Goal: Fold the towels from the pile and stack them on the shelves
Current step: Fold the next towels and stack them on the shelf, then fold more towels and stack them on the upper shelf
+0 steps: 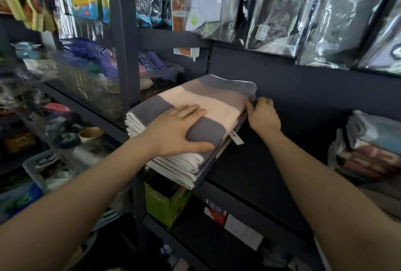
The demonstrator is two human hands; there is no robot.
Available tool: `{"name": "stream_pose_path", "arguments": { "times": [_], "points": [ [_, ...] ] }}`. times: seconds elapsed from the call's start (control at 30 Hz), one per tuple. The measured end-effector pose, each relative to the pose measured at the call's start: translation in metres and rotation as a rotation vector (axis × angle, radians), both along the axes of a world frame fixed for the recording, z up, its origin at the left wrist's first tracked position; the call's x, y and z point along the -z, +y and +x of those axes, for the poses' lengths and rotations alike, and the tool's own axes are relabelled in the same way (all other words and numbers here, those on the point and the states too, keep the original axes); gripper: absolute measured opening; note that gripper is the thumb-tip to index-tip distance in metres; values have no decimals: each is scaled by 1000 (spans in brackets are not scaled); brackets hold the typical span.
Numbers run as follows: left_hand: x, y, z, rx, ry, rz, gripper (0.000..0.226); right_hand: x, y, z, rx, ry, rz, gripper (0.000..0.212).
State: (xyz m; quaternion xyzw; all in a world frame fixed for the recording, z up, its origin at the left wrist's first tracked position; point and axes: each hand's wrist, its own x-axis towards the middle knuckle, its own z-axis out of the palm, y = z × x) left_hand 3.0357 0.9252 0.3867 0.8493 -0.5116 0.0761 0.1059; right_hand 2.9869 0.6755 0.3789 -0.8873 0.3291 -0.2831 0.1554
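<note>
A stack of folded towels, striped grey and cream with white edges, lies on the dark shelf at its left end, hanging a little over the front edge. My left hand lies on top of the stack, fingers flat across the cream band and thumb wrapped round the front grey corner. My right hand is at the stack's right side, its curled fingers touching the towel edges there. A white label sticks out from under the stack.
Another pile of folded towels, pink, blue and white, sits at the shelf's right end. Bagged goods hang above. A grey upright post stands left of the stack. Baskets and boxes fill the left and lower shelves.
</note>
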Motion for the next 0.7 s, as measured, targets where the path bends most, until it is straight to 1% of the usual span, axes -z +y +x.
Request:
{"name": "stream_pose_path", "arguments": {
  "times": [0.1,0.17,0.23,0.3,0.37,0.43,0.6,0.7],
  "points": [
    [-7,8,-11,-9,-2,-207,99,6,27,-32,-94,-88,-51,28],
    [-12,10,-25,39,-40,-347,87,8,48,-57,-159,-87,-42,21],
    [-14,11,-41,150,-41,-461,75,10,69,-86,-189,-71,-40,18],
    [-13,10,-59,300,-29,-523,62,13,89,-116,-187,-82,-63,17],
    [-8,7,-77,426,-20,-547,51,17,105,-149,-170,-95,-96,15],
    [-1,1,-95,500,-1,-542,47,18,115,-185,-137,-75,-138,15],
    [17,-17,-136,598,88,-469,52,12,106,-270,21,-20,-354,13],
    [24,-29,-154,627,136,-449,53,11,84,-313,117,87,-524,28]
  ]
}}
